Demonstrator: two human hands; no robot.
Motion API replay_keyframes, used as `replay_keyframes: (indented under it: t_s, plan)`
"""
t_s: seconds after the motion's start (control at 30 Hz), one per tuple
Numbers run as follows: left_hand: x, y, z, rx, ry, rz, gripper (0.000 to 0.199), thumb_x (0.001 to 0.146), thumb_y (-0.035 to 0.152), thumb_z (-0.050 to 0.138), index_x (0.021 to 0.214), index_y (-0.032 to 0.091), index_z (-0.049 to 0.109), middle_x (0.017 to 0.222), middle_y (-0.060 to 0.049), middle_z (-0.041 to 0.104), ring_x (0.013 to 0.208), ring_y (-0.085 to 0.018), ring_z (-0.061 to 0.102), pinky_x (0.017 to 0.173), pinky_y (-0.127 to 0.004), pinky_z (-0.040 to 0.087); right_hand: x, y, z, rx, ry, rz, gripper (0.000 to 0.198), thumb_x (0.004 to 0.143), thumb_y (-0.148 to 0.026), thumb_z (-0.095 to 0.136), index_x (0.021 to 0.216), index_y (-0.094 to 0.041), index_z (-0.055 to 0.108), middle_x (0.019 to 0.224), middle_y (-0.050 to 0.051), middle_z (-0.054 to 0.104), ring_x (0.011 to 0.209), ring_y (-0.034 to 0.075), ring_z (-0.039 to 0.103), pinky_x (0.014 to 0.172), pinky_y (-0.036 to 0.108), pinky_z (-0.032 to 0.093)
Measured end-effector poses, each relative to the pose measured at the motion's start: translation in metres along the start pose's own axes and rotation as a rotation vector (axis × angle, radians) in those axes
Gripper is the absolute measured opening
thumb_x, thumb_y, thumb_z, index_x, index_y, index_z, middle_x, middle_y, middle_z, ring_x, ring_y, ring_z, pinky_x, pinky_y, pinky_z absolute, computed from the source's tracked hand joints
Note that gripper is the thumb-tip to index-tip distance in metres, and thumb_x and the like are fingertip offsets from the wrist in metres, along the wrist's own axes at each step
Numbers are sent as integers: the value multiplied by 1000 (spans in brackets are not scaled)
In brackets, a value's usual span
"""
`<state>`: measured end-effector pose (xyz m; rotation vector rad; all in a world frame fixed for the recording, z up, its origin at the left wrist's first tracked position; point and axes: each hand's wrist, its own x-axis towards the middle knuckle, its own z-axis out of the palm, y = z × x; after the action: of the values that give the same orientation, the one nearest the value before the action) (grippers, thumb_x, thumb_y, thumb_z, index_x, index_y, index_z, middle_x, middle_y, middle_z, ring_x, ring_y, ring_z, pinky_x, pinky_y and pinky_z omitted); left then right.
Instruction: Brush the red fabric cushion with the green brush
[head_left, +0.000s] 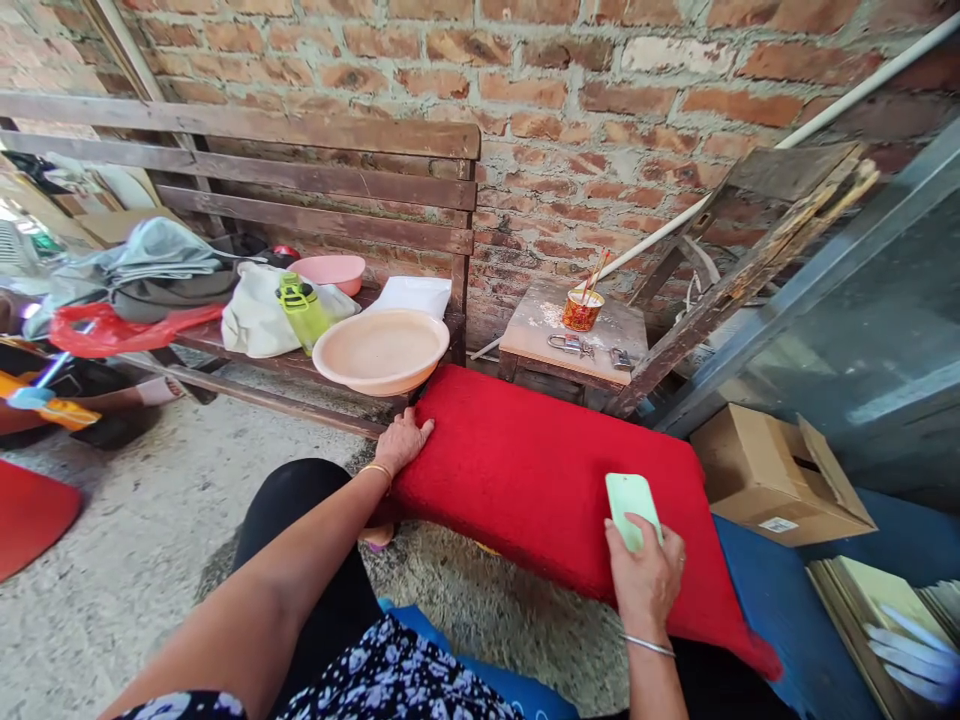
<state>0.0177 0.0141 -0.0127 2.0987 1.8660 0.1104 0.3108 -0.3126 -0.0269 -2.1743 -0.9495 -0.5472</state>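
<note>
My right hand [649,580] is closed around a pale green rounded plastic block [630,500], with a small hole near its far end. It lies on or just over the right part of a red cloth cover [525,460]; its underside is hidden, so I cannot tell its exact kind. The cloth covers a long, low surface in front of me. At the cloth's left end rests my left hand [403,440], flat with the thumb apart and nothing in it. Just beyond that hand, a wide peach basin [382,352] stands on the bench end.
A wooden bench [330,185] carries a green bottle [301,312], a white bag [255,308] and a pink bowl [330,270]. Padlocks [568,344] and a tin with sticks [583,310] sit on a small table [517,330]. A cardboard box [772,470] stands right. Another person's foot [159,390] shows left.
</note>
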Motion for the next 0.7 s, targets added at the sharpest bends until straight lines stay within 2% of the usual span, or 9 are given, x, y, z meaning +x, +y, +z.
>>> replay_keyframes:
  t_s: [0.13,0.2,0.27,0.33,0.43,0.5,0.57,0.6,0.7]
  plan:
    - [1,-2,2,-1,11,4,72,91,64,30,140,14,42,134,-24,56,119,-36,60,99,-49,44,-21,-50,23,169,-164,-162,43,93,-58,48,96,-22,71,104,11,54,94,26,54,82,38,47]
    - [1,-2,3,-2,7,3,72,91,64,30,141,13,41,135,-24,56,121,-36,59,100,-49,43,-24,-59,29,166,-198,-184,40,94,-56,47,95,-24,72,104,9,55,92,23,55,81,35,47]
    - [1,-1,2,-3,2,2,73,91,64,29,142,12,40,134,-24,56,122,-36,59,101,-49,43,-20,-47,26,133,-188,-160,42,93,-58,46,94,-24,73,102,9,56,91,24,54,80,37,46]
    - [0,0,1,-4,-3,1,73,91,64,29,142,12,40,135,-25,56,122,-37,58,102,-49,42,-10,-19,14,80,-147,-99,48,91,-61,45,93,-21,73,97,11,54,89,27,52,78,40,45]
    - [-2,2,-1,-12,-8,-1,73,91,65,29,140,12,42,135,-25,55,121,-38,58,101,-50,43,8,32,-11,-58,-53,91,55,87,-66,45,92,-19,73,87,11,52,85,29,48,74,43,43]
    - [-2,2,-2,-15,-7,0,72,91,65,30,140,13,42,134,-24,56,120,-38,59,100,-50,43,16,54,-22,-131,-2,233,56,84,-68,48,93,-20,74,85,10,52,84,30,48,72,43,42]
    - [-2,2,-2,-12,-3,4,72,91,65,30,139,14,43,133,-24,57,120,-37,60,99,-50,44,19,56,-25,-135,16,289,55,83,-69,50,94,-21,73,87,10,53,86,31,48,72,44,42]
    - [-2,2,-2,-8,-1,5,72,91,65,30,139,14,43,133,-24,57,119,-37,60,98,-49,44,18,49,-23,-108,7,265,55,83,-69,50,95,-20,73,88,11,54,87,31,49,73,44,43]
    - [-1,1,0,1,0,7,71,91,64,30,139,13,42,133,-24,57,120,-36,60,99,-49,44,7,1,-6,37,-118,37,52,87,-63,49,97,-17,72,97,14,53,94,31,52,79,44,47]
